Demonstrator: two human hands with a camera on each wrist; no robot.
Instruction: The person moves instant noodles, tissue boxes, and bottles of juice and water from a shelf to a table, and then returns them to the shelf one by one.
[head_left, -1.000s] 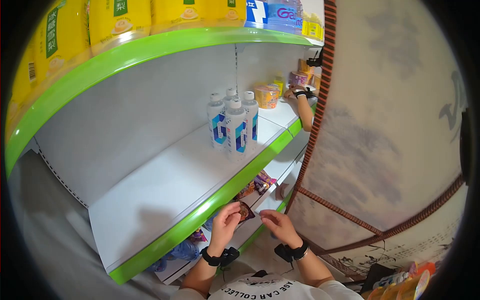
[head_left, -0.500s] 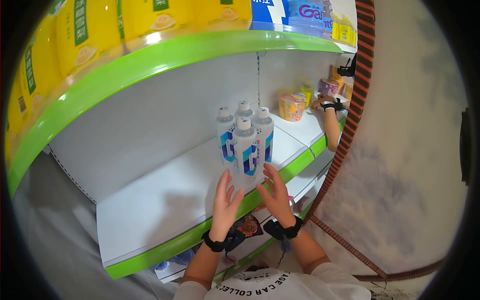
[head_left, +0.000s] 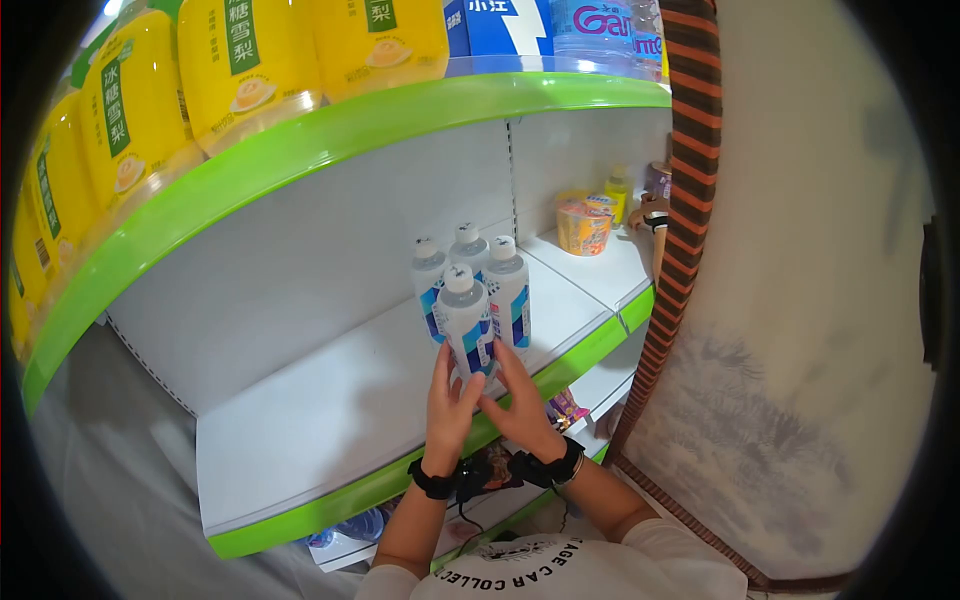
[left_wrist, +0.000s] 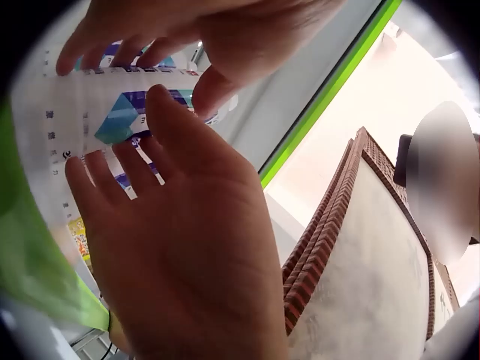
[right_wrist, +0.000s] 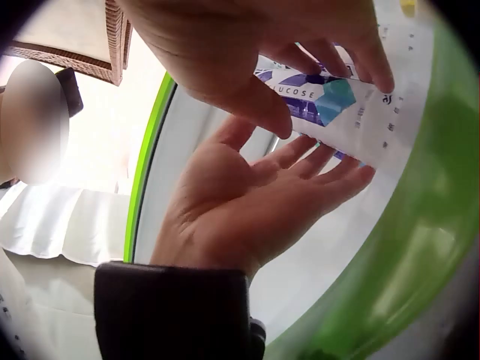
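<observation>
In the head view, a clear plastic bottle (head_left: 462,312) with a white cap and a blue-and-purple label stands in front, tilted slightly. My left hand (head_left: 450,415) holds its lower left side and my right hand (head_left: 522,400) its lower right, thumbs toward me. Three similar bottles (head_left: 512,300) stand close behind it on the white shelf (head_left: 290,420). The left wrist view has my left hand (left_wrist: 255,34) above and my right hand (left_wrist: 187,232) below. "GLUCOSE" shows on the label (right_wrist: 304,96) in the right wrist view, between my hands.
Yellow drink bottles (head_left: 245,60) line the upper shelf, whose green edge (head_left: 340,135) overhangs. An instant noodle cup (head_left: 584,225) and another person's hand (head_left: 650,212) are at the right. A striped-frame screen (head_left: 695,150) closes that side. Snack packs (head_left: 568,410) lie below.
Both hands have risen from in front of the shelf edge, spread apart, and come onto the sides of the front bottle. That bottle has shifted and turned slightly. The head view has moved too.
</observation>
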